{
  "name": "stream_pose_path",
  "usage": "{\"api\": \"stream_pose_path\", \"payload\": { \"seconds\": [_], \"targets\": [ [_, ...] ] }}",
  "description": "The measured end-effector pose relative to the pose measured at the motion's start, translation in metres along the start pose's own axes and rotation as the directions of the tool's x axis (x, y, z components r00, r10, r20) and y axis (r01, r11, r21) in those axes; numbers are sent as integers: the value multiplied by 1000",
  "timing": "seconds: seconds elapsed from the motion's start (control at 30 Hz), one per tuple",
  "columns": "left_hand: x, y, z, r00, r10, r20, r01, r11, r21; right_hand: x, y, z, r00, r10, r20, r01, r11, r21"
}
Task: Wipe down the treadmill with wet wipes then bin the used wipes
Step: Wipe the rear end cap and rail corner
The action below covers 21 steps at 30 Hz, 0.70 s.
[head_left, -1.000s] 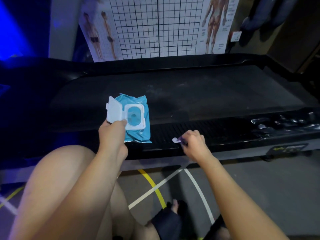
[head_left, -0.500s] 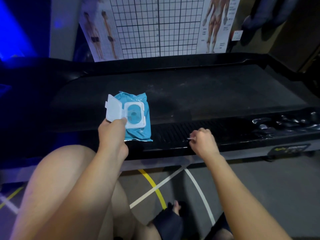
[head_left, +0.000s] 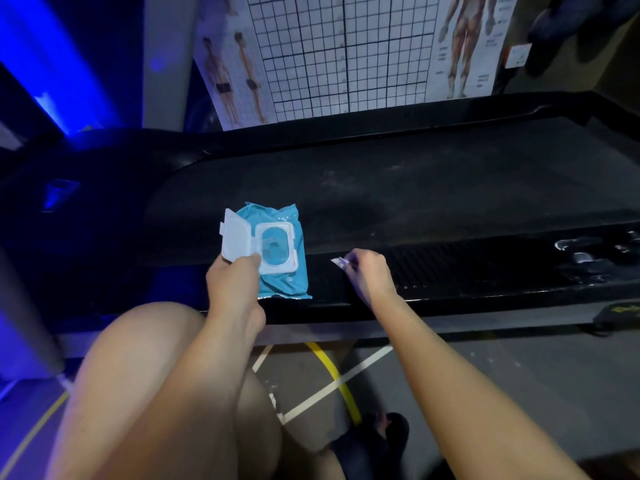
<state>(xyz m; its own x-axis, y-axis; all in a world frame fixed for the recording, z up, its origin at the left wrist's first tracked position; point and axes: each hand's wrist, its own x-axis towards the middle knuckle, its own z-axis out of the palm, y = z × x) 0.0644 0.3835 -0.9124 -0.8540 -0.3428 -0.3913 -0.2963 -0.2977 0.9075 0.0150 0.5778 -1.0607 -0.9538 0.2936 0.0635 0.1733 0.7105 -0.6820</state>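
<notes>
Right hand (head_left: 369,277), pinching small white tab (head_left: 337,262), is back left near wipes pack (head_left: 284,283); left hand (head_left: 233,278) grips pack, lid (head_left: 237,237) open. No wipe drawn yet; treadmill (head_left: 415,188) probably unwiped.

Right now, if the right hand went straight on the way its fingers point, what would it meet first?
Most likely the blue wet wipes pack, just left of the white scrap that the right hand pinches; depth between them is unclear.
</notes>
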Motion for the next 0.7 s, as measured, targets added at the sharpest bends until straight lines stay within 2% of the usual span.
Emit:
{"api": "stream_pose_path", "payload": {
  "seconds": [0.13, 0.27, 0.37, 0.47, 0.6, 0.7],
  "targets": [
    [3, -3, -1, 1000, -16, -27, 16, 1000, 18, 10, -4, 1, 999, -25, 28, 29, 989, -142],
    [6, -4, 1, 999, -14, -33, 15, 1000, 8, 4, -3, -14, 991, 76, 113, -46, 968, -245],
    [8, -3, 6, 1000, 6, -14, -6, 1000, -14, 1, -6, -38, 930, 225, 290, -168, 963, -210],
    [5, -2, 12, 1000, 21, 15, -21, 999, -27, 6, -9, -50, 872, 283, 400, -195, 949, -247],
    [-5, 2, 16, 999, 4, 39, -2, 999, -39, 18, -14, -35, 919, 259, 297, -218, 962, -164],
    [-11, 5, 13, 999, 12, 43, -11, 999, -33, 23, -18, -21, 971, 153, 185, -125, 980, -156]
  ]
}}
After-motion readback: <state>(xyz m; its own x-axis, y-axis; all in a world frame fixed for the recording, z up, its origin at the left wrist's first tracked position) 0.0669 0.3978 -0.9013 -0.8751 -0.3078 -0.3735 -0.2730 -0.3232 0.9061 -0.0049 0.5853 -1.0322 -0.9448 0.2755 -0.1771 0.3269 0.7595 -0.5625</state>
